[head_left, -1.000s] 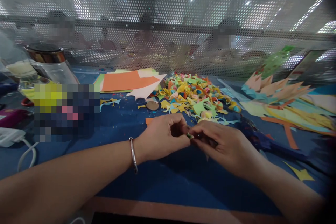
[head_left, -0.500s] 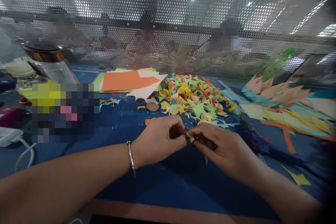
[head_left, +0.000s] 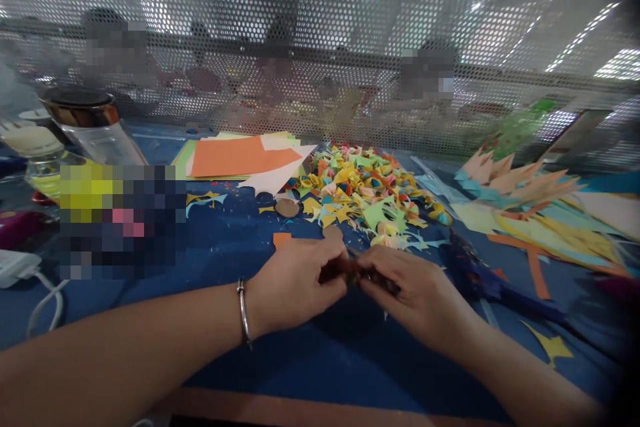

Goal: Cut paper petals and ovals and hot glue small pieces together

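Observation:
My left hand (head_left: 295, 283), with a metal bangle (head_left: 243, 313) on its wrist, and my right hand (head_left: 407, 290) meet fingertip to fingertip just above the blue table (head_left: 300, 353). Both are pinched shut on a small paper piece between them; it was green a moment ago and is now almost hidden by my fingers. Just beyond my hands lies a heap of small curled and cut paper pieces (head_left: 365, 190) in many colours.
A stack of paper sheets, orange on top (head_left: 240, 155), lies at the back. Cut paper strips and spiky offcuts (head_left: 530, 203) spread to the right. A glass jar (head_left: 93, 123), a bottle (head_left: 37, 157) and a white cable (head_left: 43, 300) stand left. A perforated screen (head_left: 320, 47) closes the back.
My hands have drawn closer together and sunk slightly in view, fingers now covering the green paper piece that showed between them before. The view shifted a little.

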Demonstrator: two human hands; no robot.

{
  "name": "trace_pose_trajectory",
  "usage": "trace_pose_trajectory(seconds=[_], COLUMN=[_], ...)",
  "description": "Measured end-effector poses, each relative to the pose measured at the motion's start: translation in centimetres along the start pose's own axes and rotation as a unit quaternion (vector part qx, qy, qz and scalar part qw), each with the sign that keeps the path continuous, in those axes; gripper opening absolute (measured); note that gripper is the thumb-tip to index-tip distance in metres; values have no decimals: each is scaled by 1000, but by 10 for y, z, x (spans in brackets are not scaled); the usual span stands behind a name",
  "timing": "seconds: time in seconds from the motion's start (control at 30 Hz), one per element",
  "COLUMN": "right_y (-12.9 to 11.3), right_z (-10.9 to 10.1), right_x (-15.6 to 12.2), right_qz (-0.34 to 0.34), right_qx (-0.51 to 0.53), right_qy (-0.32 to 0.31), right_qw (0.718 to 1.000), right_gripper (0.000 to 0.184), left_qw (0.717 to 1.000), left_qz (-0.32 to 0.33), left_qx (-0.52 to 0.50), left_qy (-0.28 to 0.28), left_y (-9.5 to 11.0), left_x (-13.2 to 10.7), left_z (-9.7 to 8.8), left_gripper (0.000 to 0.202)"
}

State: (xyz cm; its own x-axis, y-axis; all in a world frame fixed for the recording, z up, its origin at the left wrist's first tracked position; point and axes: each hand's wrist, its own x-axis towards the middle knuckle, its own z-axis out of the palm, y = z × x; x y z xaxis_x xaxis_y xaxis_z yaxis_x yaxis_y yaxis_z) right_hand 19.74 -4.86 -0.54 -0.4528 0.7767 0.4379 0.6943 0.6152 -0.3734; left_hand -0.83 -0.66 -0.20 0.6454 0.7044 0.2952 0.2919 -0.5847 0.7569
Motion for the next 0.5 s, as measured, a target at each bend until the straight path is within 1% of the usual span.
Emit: trace_pose_trajectory(seconds=[0.2, 0.33, 0.43, 0.5], right_y=[-3, -3, -2, -1], right_z=[-3, -5, -5, -4], right_x=[3, 6, 6, 6], right_qz=[20, 1, -15, -14], right_qx=[16, 13, 7, -1], right_qy=[16, 20, 29, 28], right_qw=[1000, 1000, 999, 1000], right_gripper=[11, 14, 15, 15], left_qw=[999, 998, 994, 990], left_qz=[33, 55, 96, 111], left_qx=[13, 21, 59, 88], left_qy=[18, 14, 12, 12], left_y=[0, -4, -8, -10], left_x=[2, 2, 2, 2], left_z=[-3, -2, -1, 0], left_gripper=[5, 7, 9, 8])
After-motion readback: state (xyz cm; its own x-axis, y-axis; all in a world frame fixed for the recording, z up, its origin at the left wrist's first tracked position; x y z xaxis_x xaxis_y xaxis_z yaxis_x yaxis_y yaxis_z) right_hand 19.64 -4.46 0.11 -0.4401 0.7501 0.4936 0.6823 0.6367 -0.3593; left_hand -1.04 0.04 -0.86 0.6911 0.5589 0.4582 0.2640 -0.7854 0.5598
